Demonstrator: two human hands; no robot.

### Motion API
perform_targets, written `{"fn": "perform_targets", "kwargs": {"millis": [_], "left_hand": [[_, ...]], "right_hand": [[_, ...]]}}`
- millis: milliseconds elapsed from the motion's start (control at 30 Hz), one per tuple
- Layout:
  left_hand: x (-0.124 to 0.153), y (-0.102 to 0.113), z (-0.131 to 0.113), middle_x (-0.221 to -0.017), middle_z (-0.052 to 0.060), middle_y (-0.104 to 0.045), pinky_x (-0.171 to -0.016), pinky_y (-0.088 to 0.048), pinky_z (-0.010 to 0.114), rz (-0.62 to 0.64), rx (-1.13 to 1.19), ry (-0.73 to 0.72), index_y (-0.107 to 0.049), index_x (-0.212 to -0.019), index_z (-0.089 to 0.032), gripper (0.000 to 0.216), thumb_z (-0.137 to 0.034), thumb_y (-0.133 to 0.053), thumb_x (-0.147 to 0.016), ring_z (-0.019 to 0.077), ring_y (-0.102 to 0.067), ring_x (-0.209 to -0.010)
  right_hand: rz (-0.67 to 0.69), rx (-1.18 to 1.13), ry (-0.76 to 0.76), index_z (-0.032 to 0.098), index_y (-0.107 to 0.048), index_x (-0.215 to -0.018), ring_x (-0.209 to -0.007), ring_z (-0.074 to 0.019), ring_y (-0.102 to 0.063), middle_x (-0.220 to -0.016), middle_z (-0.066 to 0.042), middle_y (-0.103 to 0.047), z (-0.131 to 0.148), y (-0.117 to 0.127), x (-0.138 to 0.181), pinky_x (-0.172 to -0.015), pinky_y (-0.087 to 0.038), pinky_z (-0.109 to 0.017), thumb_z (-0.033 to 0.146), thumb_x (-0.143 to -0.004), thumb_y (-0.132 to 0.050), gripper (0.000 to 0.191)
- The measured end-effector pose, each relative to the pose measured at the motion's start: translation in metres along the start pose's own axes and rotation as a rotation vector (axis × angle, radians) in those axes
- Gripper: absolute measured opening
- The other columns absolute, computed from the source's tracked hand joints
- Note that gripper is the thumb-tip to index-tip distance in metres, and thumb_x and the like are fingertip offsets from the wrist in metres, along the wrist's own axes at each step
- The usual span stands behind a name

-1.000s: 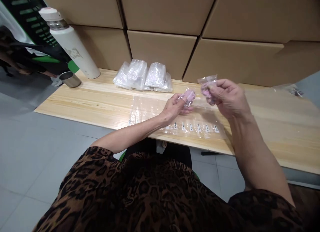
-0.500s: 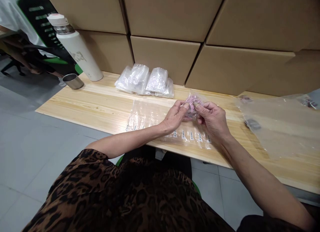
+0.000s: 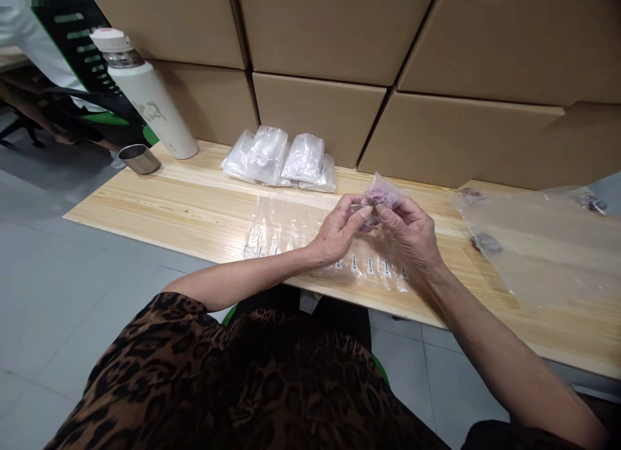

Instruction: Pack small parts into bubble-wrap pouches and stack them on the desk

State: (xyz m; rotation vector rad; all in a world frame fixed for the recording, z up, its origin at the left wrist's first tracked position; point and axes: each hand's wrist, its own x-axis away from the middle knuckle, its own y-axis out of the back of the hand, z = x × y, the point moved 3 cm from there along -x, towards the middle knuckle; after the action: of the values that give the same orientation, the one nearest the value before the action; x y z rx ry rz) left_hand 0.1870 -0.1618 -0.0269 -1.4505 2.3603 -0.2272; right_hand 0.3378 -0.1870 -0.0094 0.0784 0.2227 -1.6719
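Between my two hands is a small clear plastic bag with pinkish-purple contents that I cannot make out. My left hand pinches its left side, thumb and fingers closed. From the right, my right hand grips the same bag, its thumb tip close to the left thumb. Beneath the hands, a row of flat clear plastic bags lies on the wooden table, with small dark-and-white marks along the near edge. My forearms and hands hide part of that row.
Several filled clear bags are piled before stacked cardboard boxes. A white bottle and a metal cup stand at the left. On the right, a large plastic sheet lies near small dark items. Another person sits far left.
The small bag has turned in my fingers, and a clear corner of it now points up. My thumbs have come closer together on it.
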Motion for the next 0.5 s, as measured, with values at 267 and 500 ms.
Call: {"fn": "perform_targets", "kwargs": {"millis": [267, 500], "left_hand": [[0.003, -0.003, -0.010, -0.115, 0.007, -0.072, -0.103, -0.055, 0.038, 0.028, 0.039, 0.003, -0.065, -0.116, -0.022, 0.051, -0.063, -0.080, -0.090, 0.0177, -0.068, -0.106], [0.004, 0.002, -0.020, -0.120, 0.008, -0.074, -0.099, -0.055, 0.036, 0.021, -0.026, -0.007, -0.073, -0.118, -0.020, 0.040, -0.050, -0.080, -0.093, 0.0183, -0.069, -0.105]], "right_hand": [[-0.034, 0.099, 0.126, 0.034, -0.080, -0.100, -0.112, -0.0264, -0.073, -0.114, -0.003, -0.076, 0.004, 0.003, 0.007, -0.106, -0.063, -0.049, 0.054, -0.085, -0.090, 0.027], [0.079, 0.082, 0.029, 0.034, -0.080, -0.101, -0.096, -0.0241, -0.074, -0.104, -0.002, -0.078, 0.009, 0.000, 0.012, -0.097, -0.065, -0.048, 0.055, -0.083, -0.092, 0.030]]}}
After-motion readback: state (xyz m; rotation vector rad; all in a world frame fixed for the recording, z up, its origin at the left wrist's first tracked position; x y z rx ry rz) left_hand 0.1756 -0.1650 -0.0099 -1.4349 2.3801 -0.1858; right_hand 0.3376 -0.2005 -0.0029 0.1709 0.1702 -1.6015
